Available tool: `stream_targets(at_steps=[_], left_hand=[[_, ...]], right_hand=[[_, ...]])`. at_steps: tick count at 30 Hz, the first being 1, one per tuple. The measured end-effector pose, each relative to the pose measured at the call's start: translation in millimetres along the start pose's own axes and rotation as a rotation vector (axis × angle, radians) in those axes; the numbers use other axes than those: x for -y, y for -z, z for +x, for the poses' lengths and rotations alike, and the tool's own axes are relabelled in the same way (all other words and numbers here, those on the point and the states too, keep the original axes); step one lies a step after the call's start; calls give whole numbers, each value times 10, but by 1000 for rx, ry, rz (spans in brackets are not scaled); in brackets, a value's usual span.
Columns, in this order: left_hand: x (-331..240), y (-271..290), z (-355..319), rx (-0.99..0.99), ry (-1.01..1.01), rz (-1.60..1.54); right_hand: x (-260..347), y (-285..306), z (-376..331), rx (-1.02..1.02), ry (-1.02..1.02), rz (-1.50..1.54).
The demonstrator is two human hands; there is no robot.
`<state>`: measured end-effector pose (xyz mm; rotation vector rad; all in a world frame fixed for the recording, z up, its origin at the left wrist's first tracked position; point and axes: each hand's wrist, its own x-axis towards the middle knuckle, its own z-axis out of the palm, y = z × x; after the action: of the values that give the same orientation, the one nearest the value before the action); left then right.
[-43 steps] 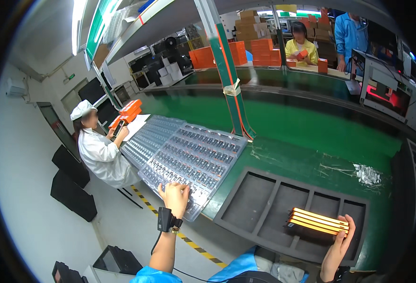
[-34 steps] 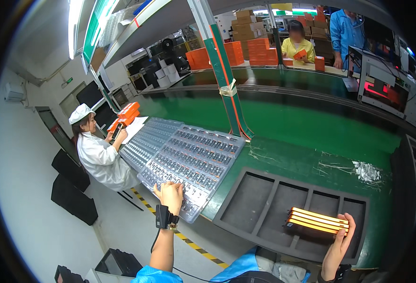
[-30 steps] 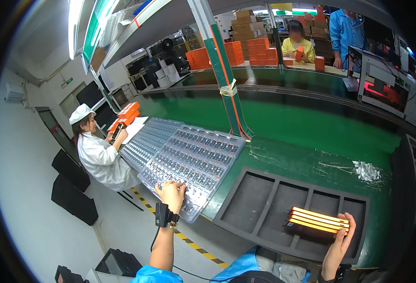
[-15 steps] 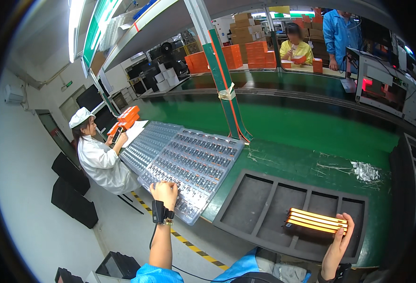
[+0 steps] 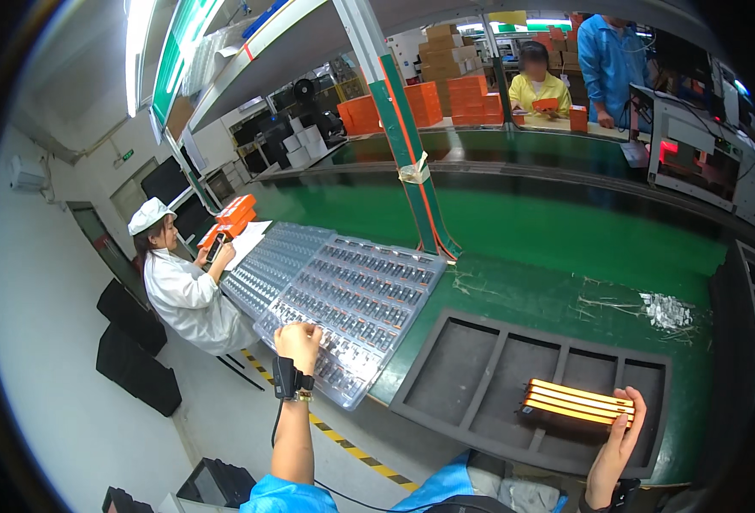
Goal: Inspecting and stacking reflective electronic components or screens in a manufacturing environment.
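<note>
My left hand (image 5: 298,345) is over the near-left part of a clear plastic tray (image 5: 433,272) that holds rows of small dark and silvery parts. Its fingers are curled together, and whatever may be between them is hidden. Toward the right, my right hand (image 5: 617,446) grips one end of a stack of flat dark slabs (image 5: 578,402) with bright yellow-orange edges. The stack is held over a black foam tray (image 5: 424,402) divided into several compartments. My fingers and thumb wrap the slabs' right end.
A second plastic tray (image 5: 279,248) adjoins on the left, near orange boxes (image 5: 234,214) and a person in white (image 5: 185,291). A taped post (image 5: 412,162) rises behind the trays. Silvery scraps (image 5: 666,311) lie on the green bench (image 5: 531,286). Two other people are across the conveyor.
My left fingers have shifted slightly over the tray parts. My right hand keeps its hold on the slabs. Across the conveyor, the person in yellow has lowered a hand toward an orange box.
</note>
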<state>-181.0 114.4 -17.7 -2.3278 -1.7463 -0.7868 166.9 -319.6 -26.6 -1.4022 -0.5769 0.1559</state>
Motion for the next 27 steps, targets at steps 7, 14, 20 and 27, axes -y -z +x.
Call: stream_targets(at_steps=[7,14,20,27], left_hand=[[86,-76,49,46,-58,209],[138,-13,128,252,-42,150],[-303,257,-28,48,-15,-69],[-1632,635,-855,405,-172,-943]], right_hand=[[-4,-8,6,-7,8,16],[10,-18,-3,-16,-9,-3],[37,-25,11,-22,11,-10],[91,-46,10,-24,21,-54]])
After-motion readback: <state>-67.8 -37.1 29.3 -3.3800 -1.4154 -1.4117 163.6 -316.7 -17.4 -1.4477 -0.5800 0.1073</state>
